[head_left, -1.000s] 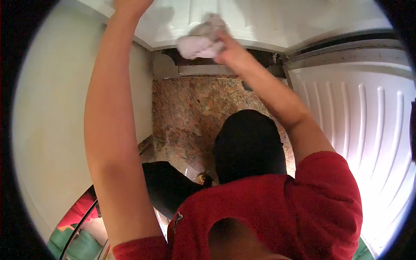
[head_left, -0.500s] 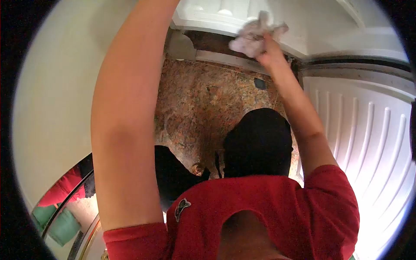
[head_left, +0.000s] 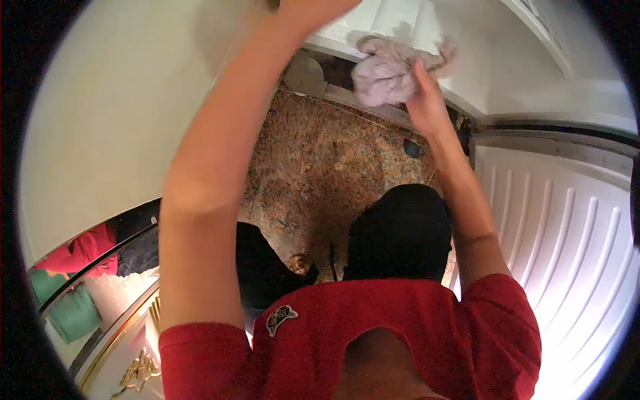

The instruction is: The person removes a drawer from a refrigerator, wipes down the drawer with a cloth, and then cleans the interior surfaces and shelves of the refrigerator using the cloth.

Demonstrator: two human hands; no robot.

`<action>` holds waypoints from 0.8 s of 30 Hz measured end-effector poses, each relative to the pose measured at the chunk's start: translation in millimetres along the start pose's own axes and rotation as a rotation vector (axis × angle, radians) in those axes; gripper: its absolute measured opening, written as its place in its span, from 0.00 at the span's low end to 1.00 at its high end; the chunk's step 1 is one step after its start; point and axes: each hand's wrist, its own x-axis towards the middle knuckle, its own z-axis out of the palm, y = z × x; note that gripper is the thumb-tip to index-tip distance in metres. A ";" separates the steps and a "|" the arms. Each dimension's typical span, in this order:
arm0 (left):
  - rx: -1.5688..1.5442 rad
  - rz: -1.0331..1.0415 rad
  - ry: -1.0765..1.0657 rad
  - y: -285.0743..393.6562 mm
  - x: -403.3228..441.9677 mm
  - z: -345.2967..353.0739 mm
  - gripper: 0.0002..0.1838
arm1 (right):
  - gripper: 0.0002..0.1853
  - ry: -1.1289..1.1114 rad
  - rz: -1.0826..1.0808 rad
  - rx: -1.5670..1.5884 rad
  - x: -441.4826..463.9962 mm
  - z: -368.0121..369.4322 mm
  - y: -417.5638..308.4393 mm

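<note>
A crumpled pale pink-grey cloth point(head_left: 385, 75) is gripped in my right hand point(head_left: 425, 100), with the thumb lying over it. The cloth is beside the lower edge of a white ribbed surface point(head_left: 393, 20). At the top edge of the view, left of the cloth, is my left hand point(head_left: 323, 8); only its lower part shows, and its fingers are out of view. What it holds or touches cannot be made out.
To the right stands a white ribbed panel point(head_left: 553, 220). A large pale panel point(head_left: 113, 127) fills the left side. Below is a mottled brown stone floor point(head_left: 313, 160). Green containers point(head_left: 73, 313) and red fabric point(head_left: 87, 250) show at the lower left.
My right hand and the cloth have moved rightward and slightly down in the view. My left arm has shifted right and bent more, bringing part of the left hand into view.
</note>
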 end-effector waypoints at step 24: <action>-0.600 -1.218 -0.273 67.3 -235.1 -52.1 0.27 | 0.25 0.019 -0.609 -1.443 127.0 55.7 45.9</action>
